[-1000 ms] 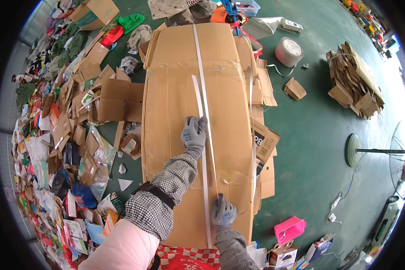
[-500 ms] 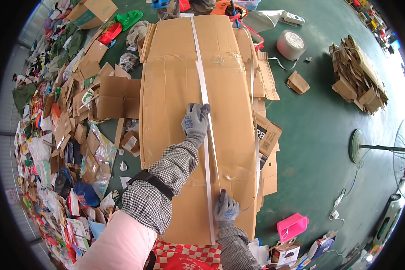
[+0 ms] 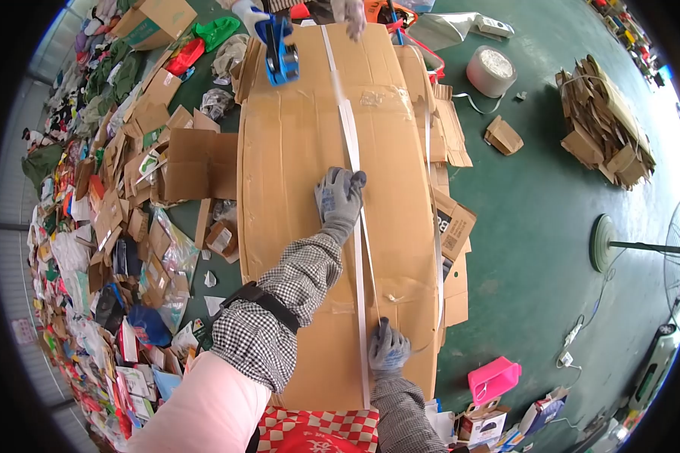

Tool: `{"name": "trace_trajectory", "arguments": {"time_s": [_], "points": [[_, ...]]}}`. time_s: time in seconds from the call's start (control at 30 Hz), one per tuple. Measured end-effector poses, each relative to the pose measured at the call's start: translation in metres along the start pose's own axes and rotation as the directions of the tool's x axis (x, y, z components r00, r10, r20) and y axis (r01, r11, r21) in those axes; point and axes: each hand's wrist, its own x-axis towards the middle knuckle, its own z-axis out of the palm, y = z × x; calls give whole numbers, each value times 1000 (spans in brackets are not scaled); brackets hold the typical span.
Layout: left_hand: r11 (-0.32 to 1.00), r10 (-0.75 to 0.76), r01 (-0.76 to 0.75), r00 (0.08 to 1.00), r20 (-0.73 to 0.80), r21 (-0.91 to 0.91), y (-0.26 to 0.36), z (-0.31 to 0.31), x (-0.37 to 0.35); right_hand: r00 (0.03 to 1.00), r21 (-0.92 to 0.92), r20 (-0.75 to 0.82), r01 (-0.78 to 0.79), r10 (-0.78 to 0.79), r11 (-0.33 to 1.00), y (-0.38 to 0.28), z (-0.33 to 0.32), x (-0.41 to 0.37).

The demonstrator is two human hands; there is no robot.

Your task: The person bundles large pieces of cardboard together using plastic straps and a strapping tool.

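A large stack of flattened cardboard [image 3: 295,166] lies lengthwise in front of me. A white packing strap [image 3: 362,317] runs along its top. Gloved in grey, my left hand [image 3: 340,198] is closed on the strap near the middle of the stack. Closer to my body, my right hand [image 3: 390,349] pinches the strap's narrow loose end, right of the main band. At the far end a co-worker's gloved hand [image 3: 251,18] holds a blue hand tool [image 3: 281,59] that looks like a tape dispenser. The co-worker's other hand [image 3: 350,16] hovers beside the strap.
Mixed waste and cardboard scraps [image 3: 113,219] heap up on the left. To the right on the green floor are a strap roll [image 3: 492,72], a tied cardboard bundle [image 3: 604,124], a fan [image 3: 603,243] with a cable, and a pink plastic scoop [image 3: 494,380].
The co-worker's hands and the blue tool have come into fuller view over the far end of the stack. Both my hands keep hold of the strap and appear slightly farther right.
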Motion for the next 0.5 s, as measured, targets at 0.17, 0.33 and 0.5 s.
{"name": "trace_trajectory", "arguments": {"time_s": [0.17,0.33,0.5], "points": [[999,-29,26,997,-69,-45,-11,5,-2,999,31,47,-26,24,999,-5,1,0],[999,-21,18,997,-69,-41,-14,0,1,998,50,57,-33,31,998,-10,4,-2],[995,-37,29,996,-83,-97,-10,-2,2,995,46,95,-45,40,998,-9,5,-3]]}}
